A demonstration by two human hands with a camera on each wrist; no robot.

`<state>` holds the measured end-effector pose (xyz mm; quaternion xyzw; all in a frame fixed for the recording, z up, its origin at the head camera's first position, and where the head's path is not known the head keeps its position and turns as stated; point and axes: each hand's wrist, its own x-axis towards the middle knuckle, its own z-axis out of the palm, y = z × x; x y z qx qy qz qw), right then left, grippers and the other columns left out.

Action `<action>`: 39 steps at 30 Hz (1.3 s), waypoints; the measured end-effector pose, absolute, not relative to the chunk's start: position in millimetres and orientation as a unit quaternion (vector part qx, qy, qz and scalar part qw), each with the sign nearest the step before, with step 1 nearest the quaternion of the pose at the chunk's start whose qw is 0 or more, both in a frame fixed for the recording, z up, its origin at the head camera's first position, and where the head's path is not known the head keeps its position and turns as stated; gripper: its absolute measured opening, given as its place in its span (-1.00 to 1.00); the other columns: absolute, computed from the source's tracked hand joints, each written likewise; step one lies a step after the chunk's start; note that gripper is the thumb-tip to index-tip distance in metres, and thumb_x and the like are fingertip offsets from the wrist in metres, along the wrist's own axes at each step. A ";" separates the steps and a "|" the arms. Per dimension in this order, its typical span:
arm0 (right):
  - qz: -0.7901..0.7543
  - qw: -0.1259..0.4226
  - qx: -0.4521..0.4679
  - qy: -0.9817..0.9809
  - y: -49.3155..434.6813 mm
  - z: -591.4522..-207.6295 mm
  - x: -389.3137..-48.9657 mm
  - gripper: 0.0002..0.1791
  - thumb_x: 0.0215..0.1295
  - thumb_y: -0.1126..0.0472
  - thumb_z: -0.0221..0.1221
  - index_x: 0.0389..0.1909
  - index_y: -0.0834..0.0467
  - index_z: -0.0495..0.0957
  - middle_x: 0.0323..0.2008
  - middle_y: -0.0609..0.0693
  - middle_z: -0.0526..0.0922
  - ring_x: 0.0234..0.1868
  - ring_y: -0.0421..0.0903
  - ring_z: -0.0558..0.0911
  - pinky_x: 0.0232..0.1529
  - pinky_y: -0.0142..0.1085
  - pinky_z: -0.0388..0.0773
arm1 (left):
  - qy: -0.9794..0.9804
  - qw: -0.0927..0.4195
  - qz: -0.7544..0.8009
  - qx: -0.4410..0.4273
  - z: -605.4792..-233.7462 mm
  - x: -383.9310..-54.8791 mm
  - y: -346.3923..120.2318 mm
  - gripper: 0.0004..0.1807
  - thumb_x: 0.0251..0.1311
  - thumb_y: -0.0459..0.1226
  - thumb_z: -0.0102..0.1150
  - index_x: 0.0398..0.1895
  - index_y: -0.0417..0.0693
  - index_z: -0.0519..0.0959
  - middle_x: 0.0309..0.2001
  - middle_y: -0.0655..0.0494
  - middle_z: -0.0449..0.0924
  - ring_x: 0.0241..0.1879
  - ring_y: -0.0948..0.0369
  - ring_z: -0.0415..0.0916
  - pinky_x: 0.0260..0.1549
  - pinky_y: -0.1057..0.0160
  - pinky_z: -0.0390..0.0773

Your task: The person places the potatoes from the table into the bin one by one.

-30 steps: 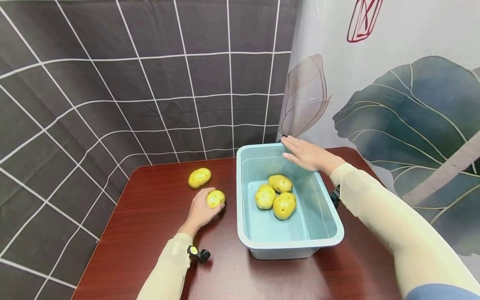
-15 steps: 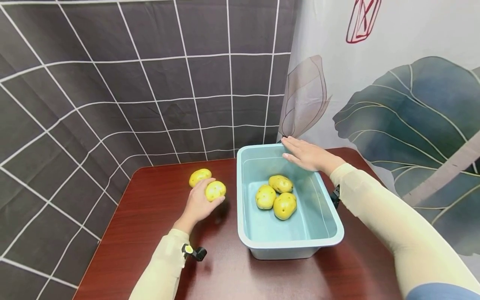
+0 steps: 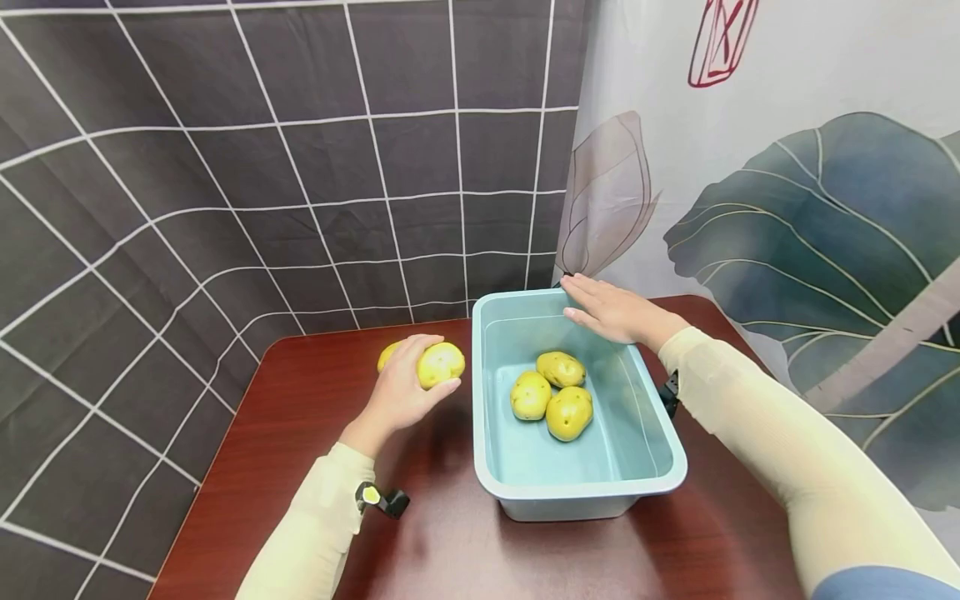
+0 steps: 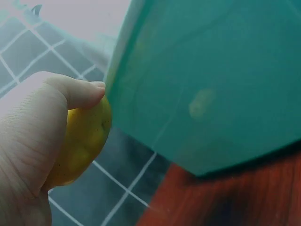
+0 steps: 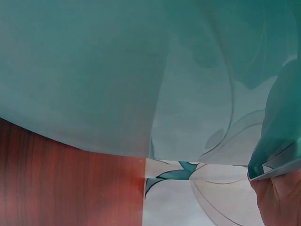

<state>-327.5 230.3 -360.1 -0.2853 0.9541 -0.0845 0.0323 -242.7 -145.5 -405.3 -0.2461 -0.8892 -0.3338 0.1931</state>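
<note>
Left hand [image 3: 399,390]: thumb and fingers curled round a yellow potato [image 3: 442,365], plump oval, smooth shiny skin pitted with small eyes. Hand is off the table, shadow below; fingers on the far side hidden in the left wrist view.

Right hand [image 3: 611,308]: fingers straight and laid together, resting over the far right corner of the bin, thumb apart on the inner side.

Bin [image 3: 581,490]: pale blue, looks like plastic, rounded corners, rolled rim, standing between the two hands. Its near-left wall lies between the gripped potato and three potatoes [image 3: 567,413] clustered on the floor of the bin, below and left of the right hand. Another potato [image 3: 386,357] just behind the left hand, partly covered by it.

Under everything, a glossy reddish-brown table [image 3: 300,450], wood-grained. Beyond the left hand, creased dark cloth [image 3: 322,167] with white grid lines; beyond the right, pale cloth [image 3: 810,225] printed with big blue-green leaves.
</note>
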 end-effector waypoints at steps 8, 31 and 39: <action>-0.088 0.033 -0.292 0.952 230.5 -358.8 -326.2 -0.20 0.47 -0.27 -0.31 0.52 0.14 -0.13 0.52 0.06 -0.11 0.51 0.05 -0.14 0.43 0.02 -0.16 | -0.881 0.184 -0.323 -0.293 -371.8 -237.2 -127.0 -0.32 -0.11 -0.06 0.46 0.13 -0.05 0.47 0.07 0.10 0.49 0.04 0.15 0.42 -0.06 0.07 0.47; -0.089 0.035 -0.279 0.955 231.1 -361.5 -326.6 -0.19 0.44 -0.32 -0.32 0.53 0.07 -0.15 0.52 0.04 -0.12 0.51 0.02 -0.14 0.43 0.01 -0.15 | -0.864 0.090 -0.224 -0.441 -331.7 -243.4 -72.1 -0.37 -0.04 -0.04 0.38 0.12 -0.08 0.48 0.07 0.10 0.51 0.04 0.21 0.42 0.01 0.24 0.47; -0.082 0.038 -0.288 0.953 230.7 -360.5 -326.5 -0.18 0.45 -0.31 -0.32 0.53 0.10 -0.18 0.52 0.09 -0.12 0.51 0.07 -0.15 0.43 0.05 -0.17 | -0.857 0.053 -0.208 -0.469 -325.0 -244.8 -58.0 -0.40 -0.05 -0.04 0.38 0.09 -0.05 0.50 0.01 0.16 0.52 0.01 0.25 0.41 -0.04 0.29 0.45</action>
